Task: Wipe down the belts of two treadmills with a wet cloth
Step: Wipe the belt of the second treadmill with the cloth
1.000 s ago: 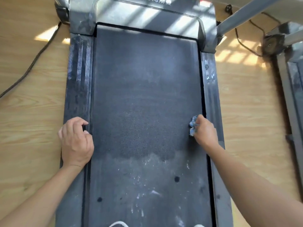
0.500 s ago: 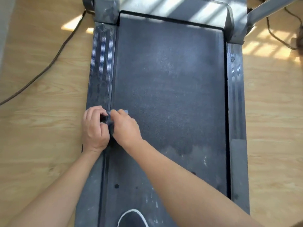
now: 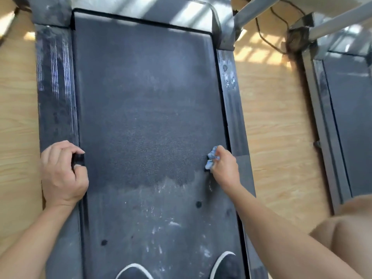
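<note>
Your right hand (image 3: 223, 168) has the scrunched-up blue cloth (image 3: 211, 158) gripped in its fingers, pressed on the belt (image 3: 149, 117) right at its right edge. Your left hand (image 3: 64, 172) is curled into a fist, propped on the left side rail (image 3: 55, 101). The belt looks darker above your hands and dusty, white-streaked below.

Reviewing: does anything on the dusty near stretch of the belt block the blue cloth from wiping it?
Yes. Two dark white-soled shoes stand on the black treadmill belt's dusty near end. Between them and the crumpled blue cloth gripped by the right hand, nothing visible stands on the belt.
</note>
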### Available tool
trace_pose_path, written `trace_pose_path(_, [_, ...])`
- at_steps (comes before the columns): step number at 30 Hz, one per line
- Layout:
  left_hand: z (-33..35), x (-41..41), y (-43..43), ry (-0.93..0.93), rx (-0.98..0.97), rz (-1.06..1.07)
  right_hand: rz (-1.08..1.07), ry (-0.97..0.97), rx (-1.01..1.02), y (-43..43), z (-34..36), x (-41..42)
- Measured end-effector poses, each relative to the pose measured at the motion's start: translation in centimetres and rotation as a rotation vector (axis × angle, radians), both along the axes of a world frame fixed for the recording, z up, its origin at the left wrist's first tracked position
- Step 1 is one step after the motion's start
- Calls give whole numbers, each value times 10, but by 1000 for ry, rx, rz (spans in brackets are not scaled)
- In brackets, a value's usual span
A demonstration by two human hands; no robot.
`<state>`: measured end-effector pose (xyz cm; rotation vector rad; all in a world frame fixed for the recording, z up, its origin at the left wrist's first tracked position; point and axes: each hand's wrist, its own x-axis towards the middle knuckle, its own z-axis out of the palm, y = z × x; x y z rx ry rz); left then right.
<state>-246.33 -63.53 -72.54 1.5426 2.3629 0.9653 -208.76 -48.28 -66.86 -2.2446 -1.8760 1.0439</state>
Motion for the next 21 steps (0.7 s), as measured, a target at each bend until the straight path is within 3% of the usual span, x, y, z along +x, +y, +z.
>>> trace_pose_path(8, [-13,-4,-8,-74,22,74,705,190,49,-109,-29,-263])
trace_pose_path(10, [-14,-7,-10,-73,20,82,804,207,18,-120,-29,-272])
trace_pose_path(13, [-17,-12,-17,-18,-9,15,927,192,-36,-111,-24,-217])
trace_pose_path(16, [-21,-10,-20,48,-21,-28,761,26,-55,-70,-17,-121])
trace_pose_path(19, [-24,-8,-19,116,-51,-58,380,-201,-24,-25,-5,-17])
trace_pose_path(21, [-24,-7,-17,121,-65,-65,139,-231,19,-14,-3,26])
